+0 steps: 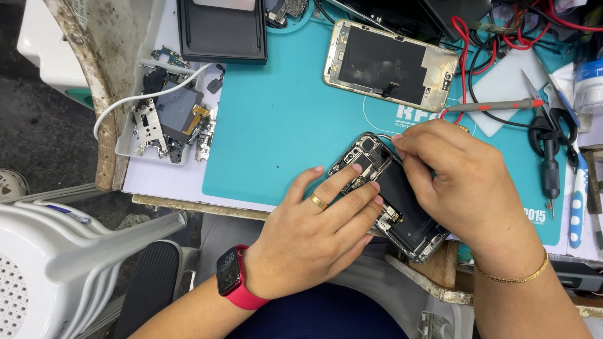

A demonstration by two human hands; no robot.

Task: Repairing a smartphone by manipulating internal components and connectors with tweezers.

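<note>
The opened phone (pixel 389 194) lies on the teal mat (pixel 276 119), at 2 o'clock from the left hand (pixel 314 238), whose 3 flat fingers press it. At 3 o'clock, the right hand (pixel 452 182) pinches what looks like tweezers (pixel 384 137).

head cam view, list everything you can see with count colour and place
opened phone body: 1, black insides, mat's near edge, under both hands
phone screen panel: 1, gold frame, black back, far side of mat
work mat: 1, teal, covers the bench
parts tray: 1, white, left of mat, holds small boards and brackets
black box: 1, black, top left
probe: 1, grey with red tip, right of screen panel
wires: several, red and black, top right
plastic chairs: a stack, white, lower left
left hand: gold ring, red watch, fingers pressing the phone
right hand: gold bracelet, pinching a thin tool at the phone's top edge
</note>
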